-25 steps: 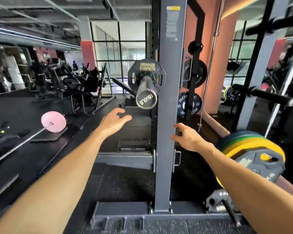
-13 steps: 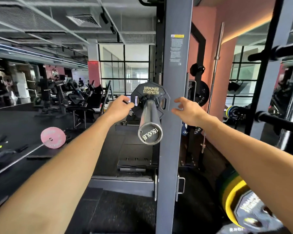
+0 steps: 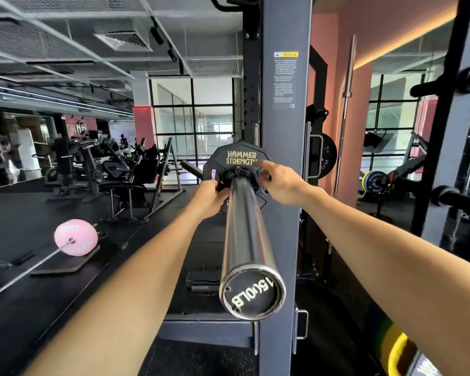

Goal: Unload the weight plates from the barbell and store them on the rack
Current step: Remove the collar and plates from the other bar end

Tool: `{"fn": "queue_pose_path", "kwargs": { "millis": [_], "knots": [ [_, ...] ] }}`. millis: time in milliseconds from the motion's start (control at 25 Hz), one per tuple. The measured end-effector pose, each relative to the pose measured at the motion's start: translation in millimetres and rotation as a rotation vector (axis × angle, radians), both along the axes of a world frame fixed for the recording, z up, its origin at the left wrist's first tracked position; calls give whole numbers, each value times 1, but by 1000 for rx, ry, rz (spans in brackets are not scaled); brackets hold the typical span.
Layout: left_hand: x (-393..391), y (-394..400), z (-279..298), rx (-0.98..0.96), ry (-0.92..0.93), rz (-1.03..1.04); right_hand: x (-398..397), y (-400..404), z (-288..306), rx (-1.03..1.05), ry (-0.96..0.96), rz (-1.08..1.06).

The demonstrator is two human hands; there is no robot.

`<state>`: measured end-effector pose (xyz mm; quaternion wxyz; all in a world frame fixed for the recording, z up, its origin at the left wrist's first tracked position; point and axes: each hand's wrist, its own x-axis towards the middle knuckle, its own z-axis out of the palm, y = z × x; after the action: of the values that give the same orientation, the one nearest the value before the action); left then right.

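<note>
— Black clamp collar (image 3: 235,173) sits against the black "HAMMER STRENGTH" plate (image 3: 238,158) on the steel barbell sleeve (image 3: 246,226); left hand (image 3: 210,198) pinches it, right hand (image 3: 278,183) seemingly grips its far side.

— Release the lever fully, then slide straight off. End cap reads "1500LB".
</note>
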<state>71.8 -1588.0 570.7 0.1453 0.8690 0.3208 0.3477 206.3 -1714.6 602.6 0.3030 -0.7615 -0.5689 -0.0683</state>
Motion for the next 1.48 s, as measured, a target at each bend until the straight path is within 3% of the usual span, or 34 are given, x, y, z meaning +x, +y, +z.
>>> {"fn": "queue_pose_path", "kwargs": {
  "millis": [80, 160, 360, 560, 1000, 1160, 1280, 1360, 1480],
  "knots": [
    [2, 6, -2, -42, -1, 47, 0, 8, -4, -10, -27, 8],
    [6, 10, -5, -209, -157, 34, -1, 12, -9, 21, -15, -14],
    [8, 8, 7, -365, -484, -57, 5, 9, -21, 4, -24, -125],
    [7, 9, 29, -254, -405, -214, 11, 8, -35, -44, 35, -99],
    [11, 13, 17, -273, -382, -196, 2, 18, -27, 29, 211, -190],
    [12, 13, 19, -377, -371, -149, -9, 30, -3, 2, 325, -253],
    [9, 10, 29, -396, -143, -118, -12, 46, 14, -7, 280, -327],
    [8, 9, 31, -536, -37, -150, -10, 58, 20, -3, 287, -346],
    [16, 9, 22, -789, -96, -233, -10, 68, 25, -38, 237, -369]
  ]
}}
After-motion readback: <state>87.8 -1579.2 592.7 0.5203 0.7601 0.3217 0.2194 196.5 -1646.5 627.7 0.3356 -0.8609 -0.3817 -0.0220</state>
